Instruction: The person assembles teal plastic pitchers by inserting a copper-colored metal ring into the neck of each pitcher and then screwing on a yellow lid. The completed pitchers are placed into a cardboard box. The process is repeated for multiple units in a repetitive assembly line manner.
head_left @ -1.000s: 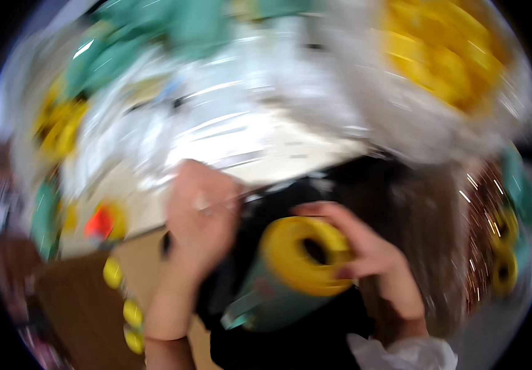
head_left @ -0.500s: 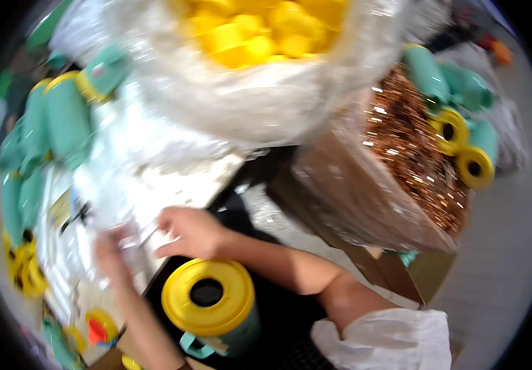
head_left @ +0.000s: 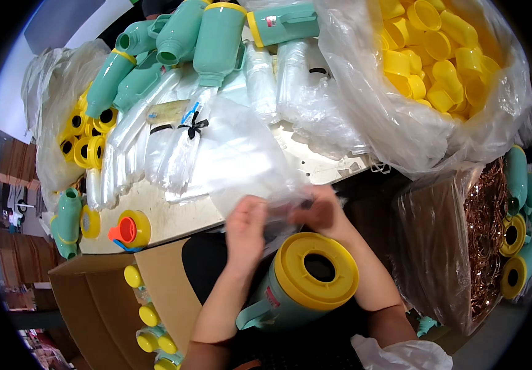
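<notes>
A clear plastic bag (head_left: 247,148) spreads from the table toward me. Its near edge is pinched in my left hand (head_left: 245,227), with the fingers closed. My right hand (head_left: 322,213) is at the same edge a short way to the right; its fingertips are blurred but look closed on the film. Below the hands, between my forearms, stands a green thermos-like body (head_left: 287,314) with a side handle. A yellow ring-shaped part (head_left: 290,271) with a dark round hole tops it.
Stacked clear bags (head_left: 127,160) with black ties lie on the pale table (head_left: 186,222). Behind them are several green bodies (head_left: 216,49). Yellow curved pieces (head_left: 426,55) fill a large bag on the right, beside a box of copper-coloured pieces (head_left: 484,240). An opened cardboard box (head_left: 102,314) stands lower left.
The view has swung left, so everything sits further right. Both hands have come together at the bag's near edge; the right hand was apart from it with its fingers spread.
</notes>
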The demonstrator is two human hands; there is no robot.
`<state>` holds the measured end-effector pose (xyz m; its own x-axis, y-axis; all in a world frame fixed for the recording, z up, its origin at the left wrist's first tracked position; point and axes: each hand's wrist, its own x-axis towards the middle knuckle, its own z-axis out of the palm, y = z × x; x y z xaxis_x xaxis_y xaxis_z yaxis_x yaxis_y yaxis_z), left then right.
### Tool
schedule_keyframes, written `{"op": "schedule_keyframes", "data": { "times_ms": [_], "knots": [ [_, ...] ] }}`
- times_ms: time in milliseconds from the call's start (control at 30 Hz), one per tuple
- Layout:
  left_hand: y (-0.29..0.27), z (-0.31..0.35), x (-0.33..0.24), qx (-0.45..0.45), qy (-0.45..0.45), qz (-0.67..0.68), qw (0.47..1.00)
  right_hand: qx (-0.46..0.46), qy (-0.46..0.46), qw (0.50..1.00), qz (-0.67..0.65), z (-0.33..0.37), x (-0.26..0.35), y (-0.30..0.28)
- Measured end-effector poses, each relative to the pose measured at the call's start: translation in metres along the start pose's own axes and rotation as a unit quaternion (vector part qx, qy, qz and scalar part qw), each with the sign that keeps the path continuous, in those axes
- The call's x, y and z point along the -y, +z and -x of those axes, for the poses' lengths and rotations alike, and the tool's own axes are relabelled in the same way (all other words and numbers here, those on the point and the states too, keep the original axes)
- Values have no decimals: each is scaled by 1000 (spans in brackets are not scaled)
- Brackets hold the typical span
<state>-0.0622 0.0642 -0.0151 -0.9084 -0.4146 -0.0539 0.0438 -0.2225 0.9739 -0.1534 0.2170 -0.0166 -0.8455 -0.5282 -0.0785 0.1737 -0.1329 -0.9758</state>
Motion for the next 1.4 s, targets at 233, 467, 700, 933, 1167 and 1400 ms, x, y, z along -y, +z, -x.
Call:
{"op": "schedule_keyframes", "data": {
  "times_ms": [233,467,700,933,1167,1400],
  "knots": [
    [-31,14,-45,243,-104,287,921,-282,-125,939,-152,12,-42,-76],
    [-52,73,-55,-13,85,-104,991,-83,-129,866,-477,118,-46,-11],
    [-123,214,-37,-6,223,-269,937,91,-37,991,92,184,-34,44],
    [-132,314,49,-143,0,-373,917,299,-67,899,312,178,-54,108],
    [-147,316,56,-409,42,-16,912,327,-104,907,246,151,-35,165],
    [-204,315,-88,-484,86,-611,621,394,-165,885,184,128,5,328]
  ]
}}
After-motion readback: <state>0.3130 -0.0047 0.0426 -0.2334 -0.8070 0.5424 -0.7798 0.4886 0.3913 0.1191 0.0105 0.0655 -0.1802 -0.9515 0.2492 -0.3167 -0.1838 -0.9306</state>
